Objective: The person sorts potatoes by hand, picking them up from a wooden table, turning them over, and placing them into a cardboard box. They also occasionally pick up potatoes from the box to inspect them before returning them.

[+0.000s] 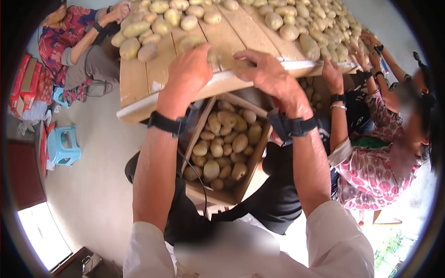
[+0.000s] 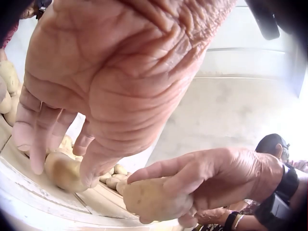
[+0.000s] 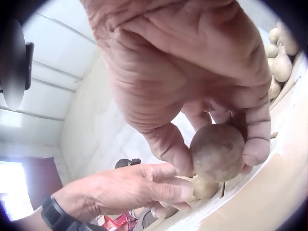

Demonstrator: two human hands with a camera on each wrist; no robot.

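My left hand [image 1: 189,72] holds a yellowish potato [image 2: 66,171] between thumb and fingertips, low over the wooden boards of the sorting table [image 1: 232,34]. To its right, my right hand [image 1: 271,76] grips a rounder, brownish potato [image 3: 219,151], its thumb on one side and its fingers curled round the other. That potato hangs near the table's pale front edge. Both hands reach forward over this edge, backs upward in the head view.
Piles of potatoes [image 1: 160,23] lie along the table's far side and right end [image 1: 320,34]. Below the edge, between my legs, stands a wooden crate [image 1: 252,185] of potatoes. Other people work at left and right. A blue stool [image 1: 65,144] stands on the left floor.
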